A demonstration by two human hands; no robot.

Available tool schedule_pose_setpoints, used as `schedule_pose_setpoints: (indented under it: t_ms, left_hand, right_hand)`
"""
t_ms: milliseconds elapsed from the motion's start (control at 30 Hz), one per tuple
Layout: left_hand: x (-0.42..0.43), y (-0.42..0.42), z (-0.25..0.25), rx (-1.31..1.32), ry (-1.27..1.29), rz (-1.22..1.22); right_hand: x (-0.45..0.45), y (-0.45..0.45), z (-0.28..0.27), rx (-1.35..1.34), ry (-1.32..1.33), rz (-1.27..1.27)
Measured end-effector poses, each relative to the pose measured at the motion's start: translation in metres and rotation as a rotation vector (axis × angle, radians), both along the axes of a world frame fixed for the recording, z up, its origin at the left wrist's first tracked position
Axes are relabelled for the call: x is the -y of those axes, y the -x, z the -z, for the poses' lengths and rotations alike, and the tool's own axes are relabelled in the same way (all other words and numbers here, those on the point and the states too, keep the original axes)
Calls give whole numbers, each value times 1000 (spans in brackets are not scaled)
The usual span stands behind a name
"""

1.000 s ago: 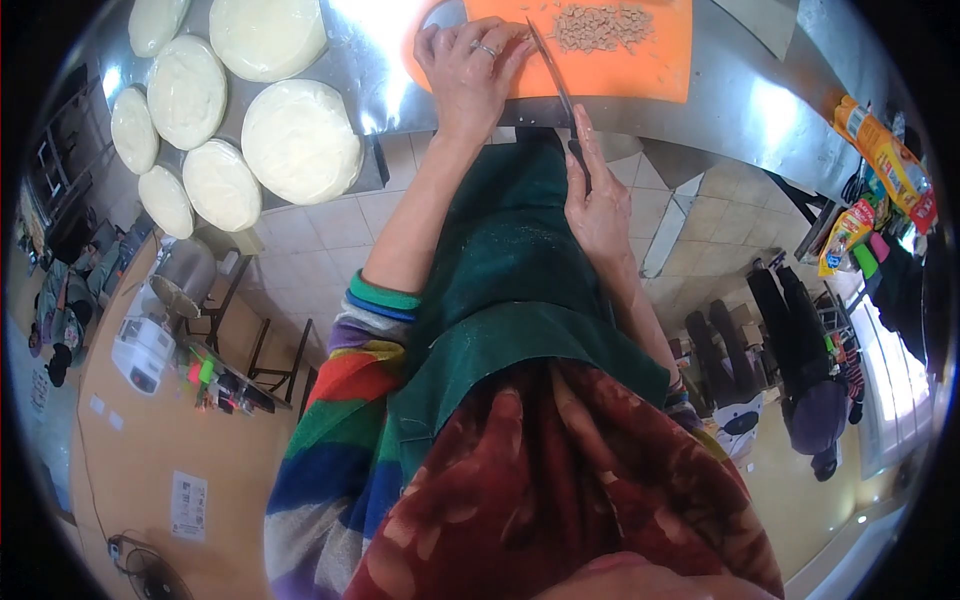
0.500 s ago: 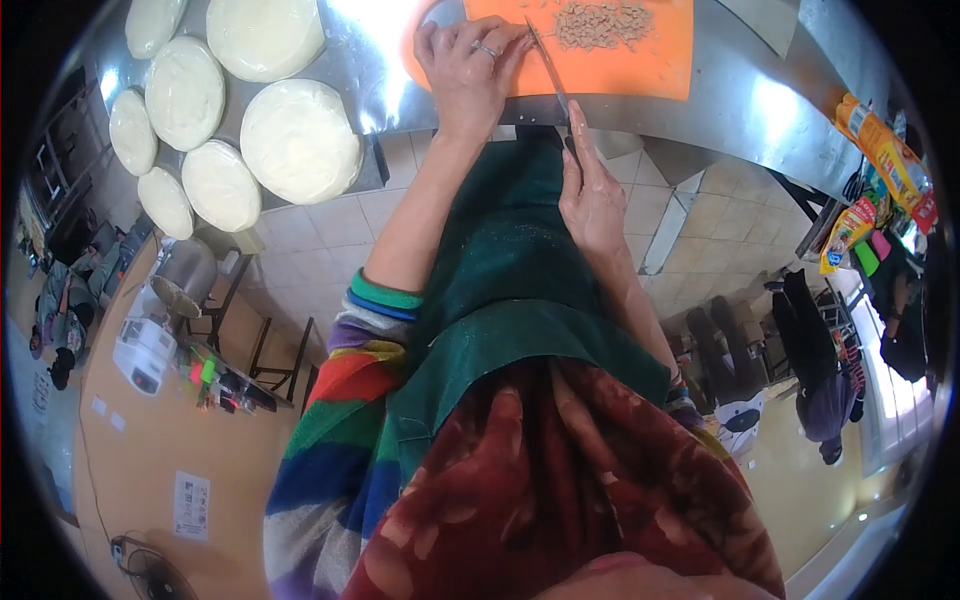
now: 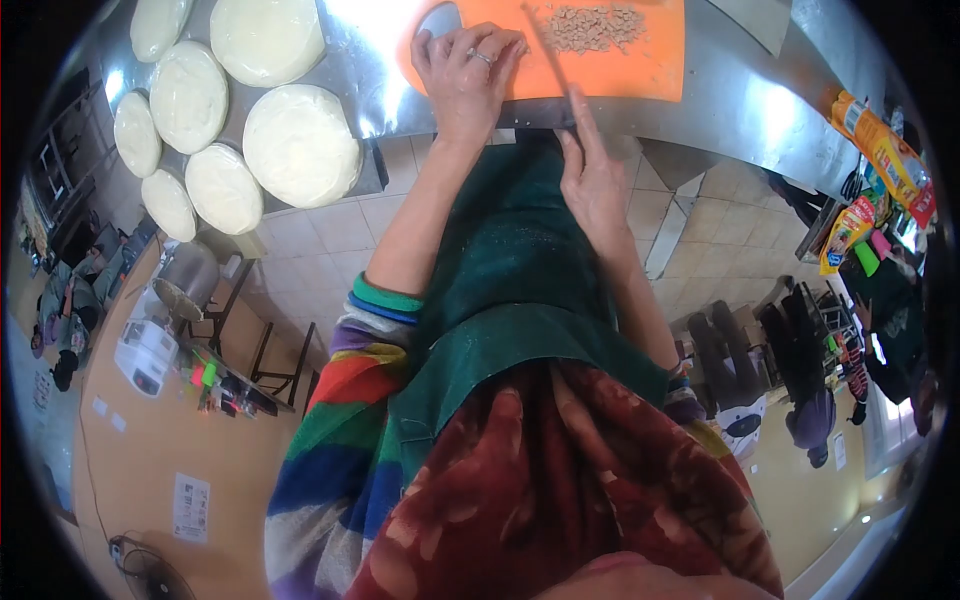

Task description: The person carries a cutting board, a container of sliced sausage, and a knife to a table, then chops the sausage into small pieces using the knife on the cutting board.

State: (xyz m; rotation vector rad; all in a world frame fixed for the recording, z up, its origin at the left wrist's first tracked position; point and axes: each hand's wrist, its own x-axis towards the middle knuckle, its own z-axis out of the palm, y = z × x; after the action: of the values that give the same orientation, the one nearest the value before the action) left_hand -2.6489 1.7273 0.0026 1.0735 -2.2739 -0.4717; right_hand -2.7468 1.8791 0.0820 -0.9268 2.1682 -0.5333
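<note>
An orange cutting board point(image 3: 640, 75) lies on the metal table, with a heap of small chopped brown pieces point(image 3: 595, 28) on it. My right hand point(image 3: 594, 170) grips a knife point(image 3: 550, 52) whose blurred blade slants over the board, left of the heap. On the board's left part rests my left hand point(image 3: 465, 78), a ring on one finger. Its fingers are bent and drawn together close beside the blade. Whatever lies under those fingertips is too hidden to name.
Several round, pale dough discs point(image 3: 302, 143) with a glossy coating sit on the metal table point(image 3: 725, 110) at left. Colourful packets point(image 3: 880, 160) are at the far right. Other people point(image 3: 810, 420) stand in the right background. A white appliance point(image 3: 146, 352) is at lower left.
The knife has shifted slightly and its blade is now more blurred. My right hand has moved a little downward. My left hand stays nearly in place.
</note>
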Motion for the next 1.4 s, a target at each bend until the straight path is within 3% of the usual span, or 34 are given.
schedule_pose_setpoints:
  t_ms: [167, 267, 567, 867, 1067, 1400]
  left_hand:
    - [0, -2, -3, -25, -30, 2]
    - [0, -4, -3, -38, -66, -3]
    - [2, -6, -9, -103, -167, -12]
    - [3, -4, -8, -54, -139, -49]
    - [3, -1, -6, -21, -77, -74]
    - [3, 1, -9, -12, -105, -69]
  right_hand:
    - [-4, 8, -2, -30, 146, 20]
    - [-1, 4, -16, 83, 63, 38]
    - [-12, -9, -4, -1, 213, -6]
    - [-5, -11, -15, 110, 76, 29]
    - [-12, -14, 0, -36, 144, 2]
    - [-6, -10, -11, -24, 84, -14]
